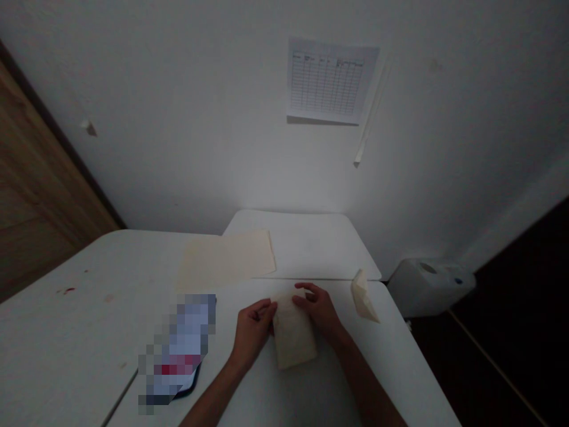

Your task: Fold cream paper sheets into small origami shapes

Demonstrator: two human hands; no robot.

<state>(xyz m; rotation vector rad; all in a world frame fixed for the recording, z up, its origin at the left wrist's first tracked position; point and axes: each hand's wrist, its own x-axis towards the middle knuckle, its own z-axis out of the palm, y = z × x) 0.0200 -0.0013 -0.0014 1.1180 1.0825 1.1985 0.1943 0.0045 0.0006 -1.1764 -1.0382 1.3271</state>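
A cream-coloured folded paper, creased and shaped like a small packet, lies at a slight tilt over the white table in front of me. My left hand is closed on its upper left edge, the thumb and fingertips pinching it. At the upper right corner, my right hand has its thumb on the paper and its fingers curled over the top edge; some fingertips are hidden. To the right, a smaller folded piece of cream paper stands near the table edge. A flat cream sheet stack lies behind my left hand.
A phone with a blurred screen lies left of my left forearm. The white table meets the wall, where a printed chart hangs. A white plastic box stands beyond the right edge; a wooden door is far left.
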